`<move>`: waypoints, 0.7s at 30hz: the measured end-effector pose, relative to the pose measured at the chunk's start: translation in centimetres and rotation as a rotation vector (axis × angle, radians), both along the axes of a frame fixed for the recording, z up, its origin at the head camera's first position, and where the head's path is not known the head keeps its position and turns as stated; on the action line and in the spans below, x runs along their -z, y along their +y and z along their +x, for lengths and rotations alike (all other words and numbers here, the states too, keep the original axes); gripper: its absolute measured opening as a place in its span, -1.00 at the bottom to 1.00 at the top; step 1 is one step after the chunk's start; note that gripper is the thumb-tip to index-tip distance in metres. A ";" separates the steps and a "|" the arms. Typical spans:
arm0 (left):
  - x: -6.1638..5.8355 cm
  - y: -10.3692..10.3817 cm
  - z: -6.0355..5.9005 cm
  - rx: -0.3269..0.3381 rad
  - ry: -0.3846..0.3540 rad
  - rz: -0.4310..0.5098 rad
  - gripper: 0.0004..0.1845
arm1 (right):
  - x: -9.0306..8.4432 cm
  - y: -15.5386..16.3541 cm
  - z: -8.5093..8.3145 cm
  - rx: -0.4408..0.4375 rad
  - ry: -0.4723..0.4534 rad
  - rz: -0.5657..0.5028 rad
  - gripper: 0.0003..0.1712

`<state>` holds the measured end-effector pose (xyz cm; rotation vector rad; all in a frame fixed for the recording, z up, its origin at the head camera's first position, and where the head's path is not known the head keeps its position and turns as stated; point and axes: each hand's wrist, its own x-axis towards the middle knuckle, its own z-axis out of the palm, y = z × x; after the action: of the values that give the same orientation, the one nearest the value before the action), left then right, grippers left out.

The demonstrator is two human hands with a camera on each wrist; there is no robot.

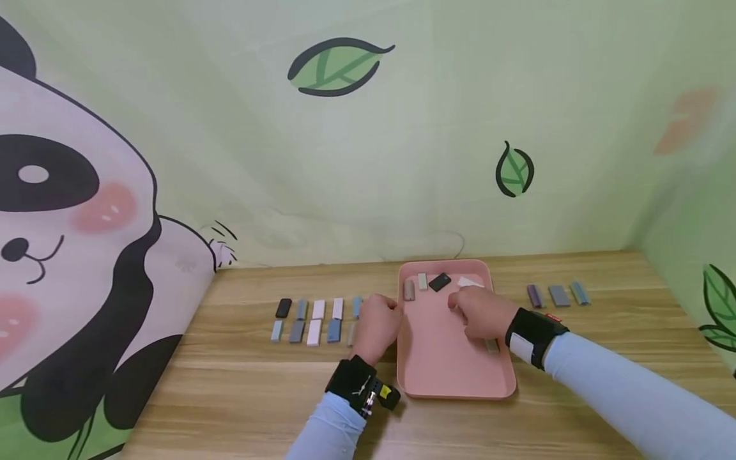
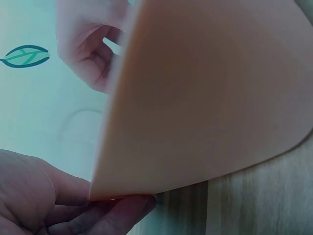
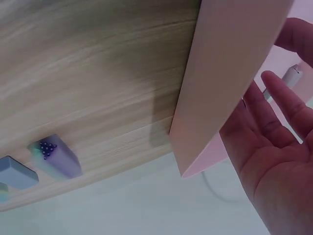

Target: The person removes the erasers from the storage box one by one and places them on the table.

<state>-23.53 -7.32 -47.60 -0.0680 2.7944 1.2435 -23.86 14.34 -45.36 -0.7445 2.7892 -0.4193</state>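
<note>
My left hand (image 1: 376,326) is at the left side of a shallow pink tray (image 1: 443,377), and in the left wrist view its thumb and fingers (image 2: 122,215) pinch the tray's edge. Over the tray's right half hovers my right hand (image 1: 485,313), its fingers loosely bent and apart in the right wrist view. Inside the tray lie a taupe block (image 1: 409,290), a pale block (image 1: 422,282), a tilted black block (image 1: 439,282) and a white block (image 1: 469,282) just beyond the right fingertips. A greyish block (image 1: 491,345) is partly hidden below the right hand.
Left of the tray, two rows of small blocks, including a black one (image 1: 283,308) and a blue one (image 1: 334,331), stand on the wooden table (image 1: 241,390). To its right are a purple block (image 1: 535,296), a grey-blue block (image 1: 558,296) and a light blue block (image 1: 580,293).
</note>
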 end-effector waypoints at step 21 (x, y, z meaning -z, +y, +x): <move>-0.4 0.2 0.1 -0.026 -0.039 0.000 -0.57 | -0.9 -0.6 1.4 0.081 -0.062 -0.054 -0.85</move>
<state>-23.43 -7.08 -47.18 -0.1269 2.7693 1.2341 -22.41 13.74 -44.47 -0.6205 2.7666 -0.5247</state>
